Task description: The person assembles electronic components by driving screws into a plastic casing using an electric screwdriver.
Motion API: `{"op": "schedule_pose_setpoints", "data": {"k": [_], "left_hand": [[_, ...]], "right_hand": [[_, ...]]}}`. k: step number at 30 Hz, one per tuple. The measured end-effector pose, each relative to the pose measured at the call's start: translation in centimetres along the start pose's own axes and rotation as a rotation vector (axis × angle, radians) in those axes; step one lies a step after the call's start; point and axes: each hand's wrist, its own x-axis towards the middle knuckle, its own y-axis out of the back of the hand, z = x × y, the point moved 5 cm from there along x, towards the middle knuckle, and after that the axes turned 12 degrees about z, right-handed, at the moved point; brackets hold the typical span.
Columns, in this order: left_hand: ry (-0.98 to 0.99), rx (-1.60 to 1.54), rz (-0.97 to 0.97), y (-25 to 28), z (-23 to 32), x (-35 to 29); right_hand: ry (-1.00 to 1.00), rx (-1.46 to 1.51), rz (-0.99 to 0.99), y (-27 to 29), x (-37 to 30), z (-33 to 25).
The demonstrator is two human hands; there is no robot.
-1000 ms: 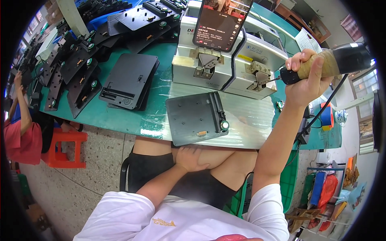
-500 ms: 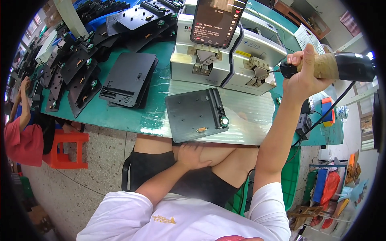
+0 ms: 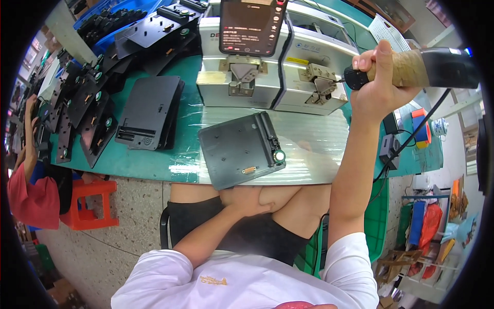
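My right hand (image 3: 381,82) is wrapped round an electric screwdriver (image 3: 411,69), black with a tan taped grip, held sideways. Its bit reaches the metal pick-up bracket (image 3: 321,82) on the right-hand screw feeder (image 3: 314,56); whether a screw is on the tip is too small to tell. Below my body's side of the table edge, my left hand (image 3: 247,200) lies on my thigh, holding nothing, its fingers partly blurred. Between the hands and the feeders, a black plastic housing panel (image 3: 234,147) rests on the table, with a round green-rimmed part and a small connector fitted in it.
Black covers (image 3: 149,113) lie stacked at the left. Farther left are piles of similar panels (image 3: 92,110). A phone (image 3: 252,26) stands against the left feeder (image 3: 213,82). The screwdriver cord (image 3: 424,123) hangs at the right. Another person (image 3: 33,195) sits far left near a red stool (image 3: 95,206).
The view has shifted slightly, so the table things appear a little farther left. My left hand has slid a little on the thigh. The screwdriver bit stays at the feeder bracket.
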Motion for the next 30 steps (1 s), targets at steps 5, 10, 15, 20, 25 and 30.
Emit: {"op": "schedule_pose_setpoints", "data": {"k": [5, 10, 15, 20, 25, 30], "left_hand": [[0.018, -0.013, -0.056, 0.2, 0.2, 0.5], [-0.007, 0.003, -0.004, 0.6, 0.4, 0.6], [-0.008, 0.008, -0.017, 0.6, 0.4, 0.6], [-0.024, -0.004, 0.006, 0.4, 0.4, 0.3], [-0.026, -0.046, 0.069, 0.2, 0.4, 0.0], [0.067, 0.046, 0.043, -1.7, -1.1, -0.8]], "right_hand": [[-0.083, 0.044, 0.012, 0.2, 0.1, 0.2], [-0.171, 0.012, -0.026, -0.1, -0.4, 1.1], [-0.196, -0.1, -0.052, -0.9, -1.3, 1.5], [-0.22, -0.125, -0.069, -0.9, -1.4, 1.2], [-0.144, -0.135, -0.093, -1.3, -1.9, 1.0], [-0.294, -0.242, -0.277, -1.6, -2.4, 0.7]]}}
